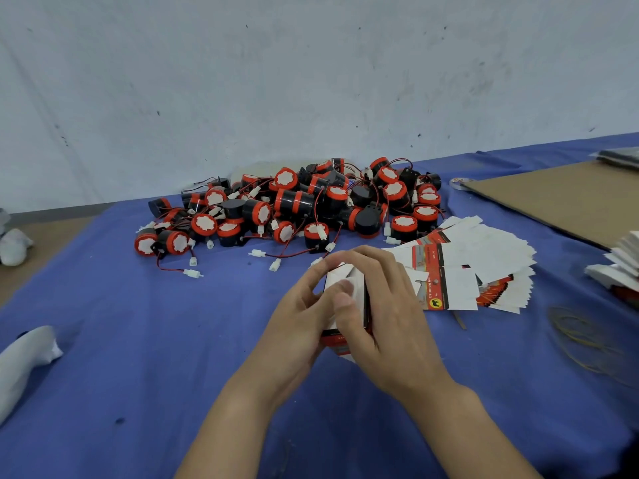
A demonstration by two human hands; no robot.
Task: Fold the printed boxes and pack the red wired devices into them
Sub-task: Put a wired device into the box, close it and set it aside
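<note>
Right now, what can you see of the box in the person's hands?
The box is thin card, white inside, printed red and black outside. It is partly folded, with white flaps showing. The left hand grips its left side, the right hand its right, thumbs on a flap. It is held over the blue cloth, near the pile of devices. Its contents are hidden.

Both forearms angled inward, left grip (302,307) curled round the box (340,273), right grip (383,305) clasped over it, thumbs close together
</note>
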